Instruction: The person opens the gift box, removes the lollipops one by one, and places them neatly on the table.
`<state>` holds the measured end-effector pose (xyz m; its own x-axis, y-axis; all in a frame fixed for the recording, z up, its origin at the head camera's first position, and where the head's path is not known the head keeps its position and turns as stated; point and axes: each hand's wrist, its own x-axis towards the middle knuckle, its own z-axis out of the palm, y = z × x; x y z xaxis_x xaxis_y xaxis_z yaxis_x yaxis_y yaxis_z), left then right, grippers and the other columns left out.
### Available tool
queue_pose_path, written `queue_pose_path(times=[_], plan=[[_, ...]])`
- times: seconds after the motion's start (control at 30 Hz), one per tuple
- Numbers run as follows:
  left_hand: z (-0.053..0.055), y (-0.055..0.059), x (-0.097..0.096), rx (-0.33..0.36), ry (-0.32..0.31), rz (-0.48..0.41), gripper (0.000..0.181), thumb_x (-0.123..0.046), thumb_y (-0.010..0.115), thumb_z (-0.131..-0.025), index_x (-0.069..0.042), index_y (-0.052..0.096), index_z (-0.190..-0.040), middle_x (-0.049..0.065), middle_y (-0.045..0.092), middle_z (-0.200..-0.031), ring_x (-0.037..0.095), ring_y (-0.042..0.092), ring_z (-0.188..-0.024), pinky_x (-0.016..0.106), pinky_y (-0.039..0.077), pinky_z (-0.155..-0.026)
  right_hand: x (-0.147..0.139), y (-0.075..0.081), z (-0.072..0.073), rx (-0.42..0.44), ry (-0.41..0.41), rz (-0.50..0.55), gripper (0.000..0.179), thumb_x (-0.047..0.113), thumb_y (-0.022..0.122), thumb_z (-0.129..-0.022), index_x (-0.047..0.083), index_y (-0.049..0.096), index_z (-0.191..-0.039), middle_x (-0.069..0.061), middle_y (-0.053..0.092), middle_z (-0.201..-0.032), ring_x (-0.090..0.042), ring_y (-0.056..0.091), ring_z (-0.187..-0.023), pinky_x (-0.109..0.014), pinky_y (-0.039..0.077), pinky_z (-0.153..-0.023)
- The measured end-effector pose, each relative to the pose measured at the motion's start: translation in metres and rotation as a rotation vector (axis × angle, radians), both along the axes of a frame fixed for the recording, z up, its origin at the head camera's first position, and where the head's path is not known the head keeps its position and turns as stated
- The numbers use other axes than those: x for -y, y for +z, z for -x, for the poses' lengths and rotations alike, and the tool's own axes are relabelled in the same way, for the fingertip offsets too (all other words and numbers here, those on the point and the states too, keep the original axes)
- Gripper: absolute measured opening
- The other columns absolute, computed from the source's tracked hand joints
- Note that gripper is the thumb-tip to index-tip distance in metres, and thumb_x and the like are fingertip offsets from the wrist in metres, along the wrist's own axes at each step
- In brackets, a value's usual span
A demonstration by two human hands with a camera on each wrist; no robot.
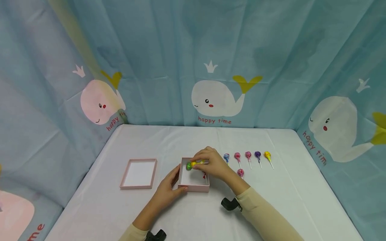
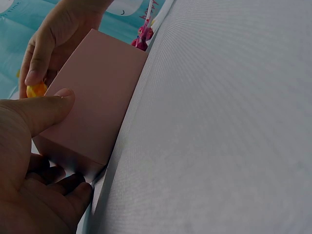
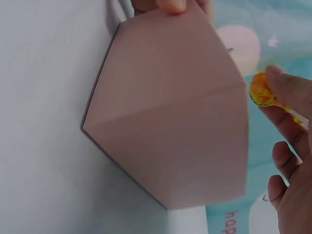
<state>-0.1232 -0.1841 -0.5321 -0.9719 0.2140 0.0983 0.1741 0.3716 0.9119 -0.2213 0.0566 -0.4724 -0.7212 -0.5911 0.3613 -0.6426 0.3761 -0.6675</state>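
Observation:
A shallow pink box (image 1: 194, 188) with a white inside stands open on the table. My left hand (image 1: 167, 187) holds it at the near left corner, the thumb (image 2: 56, 105) on the front wall and the other fingers along the left side. Over the box, my right hand (image 1: 212, 163) pinches a yellow lollipop (image 3: 262, 90) between thumb and fingers. A green lollipop (image 1: 188, 166) shows beside the yellow one, at the left of the box. A small red piece (image 1: 204, 175) shows at the box's right side, partly hidden by the right hand.
A pink-rimmed box lid (image 1: 138, 174) lies to the left. On the right, lollipops stand in a row: blue (image 1: 226, 156), pink (image 1: 237, 155), another pink (image 1: 248, 154), purple (image 1: 257, 154) and yellow (image 1: 267, 155). One more pink lollipop (image 1: 240, 172) lies nearer. A whale-printed curtain (image 1: 169, 67) hangs behind.

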Motion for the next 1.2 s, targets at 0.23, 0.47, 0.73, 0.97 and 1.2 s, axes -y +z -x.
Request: queue_pose_path(times=[0.23,0.47,0.73,0.97,1.2], plan=[[-0.001,-0.001,-0.001,0.008,0.026,0.012,0.097,-0.022,0.087,-0.084,-0.018,0.030,-0.163,0.002,0.033,-0.166,0.023,0.035,-0.151,0.037,0.034,-0.121,-0.025,0.005,-0.008,0.060,-0.105,0.058,0.021,0.027,0.084,-0.088,0.028,0.082,-0.108,0.021,0.072,-0.108,-0.006,0.056,-0.103,-0.038,0.055,-0.085],[-0.002,-0.001,-0.001,0.016,0.027,-0.015,0.097,-0.018,0.087,-0.083,-0.016,0.031,-0.163,0.003,0.032,-0.166,0.024,0.033,-0.152,0.037,0.033,-0.122,-0.052,0.008,-0.015,0.115,-0.202,0.118,0.023,0.032,0.084,-0.087,0.027,0.081,-0.109,0.017,0.071,-0.112,-0.009,0.056,-0.109,-0.040,0.054,-0.089],[-0.001,-0.002,-0.003,0.005,0.020,-0.016,0.097,-0.021,0.087,-0.084,-0.017,0.031,-0.163,0.002,0.033,-0.166,0.025,0.034,-0.151,0.038,0.033,-0.122,-0.084,0.012,-0.020,0.117,-0.295,0.173,0.025,0.030,0.085,-0.085,0.029,0.081,-0.110,0.014,0.072,-0.113,-0.010,0.055,-0.112,-0.038,0.052,-0.095],[-0.001,-0.001,-0.002,0.002,0.022,-0.004,0.097,-0.021,0.086,-0.084,-0.018,0.030,-0.163,0.003,0.032,-0.166,0.024,0.034,-0.151,0.039,0.033,-0.122,-0.110,0.010,-0.026,0.055,-0.372,0.258,0.029,0.014,0.086,-0.083,0.020,0.081,-0.111,0.002,0.075,-0.115,-0.012,0.055,-0.108,-0.023,0.048,-0.089],[0.000,-0.001,-0.002,0.009,0.022,0.010,0.097,-0.022,0.087,-0.084,-0.019,0.030,-0.163,0.001,0.032,-0.166,0.022,0.034,-0.151,0.037,0.034,-0.122,-0.135,0.004,-0.036,0.051,-0.472,0.231,0.028,0.019,0.084,-0.087,0.019,0.080,-0.114,0.001,0.074,-0.117,-0.008,0.054,-0.109,-0.024,0.047,-0.090]])
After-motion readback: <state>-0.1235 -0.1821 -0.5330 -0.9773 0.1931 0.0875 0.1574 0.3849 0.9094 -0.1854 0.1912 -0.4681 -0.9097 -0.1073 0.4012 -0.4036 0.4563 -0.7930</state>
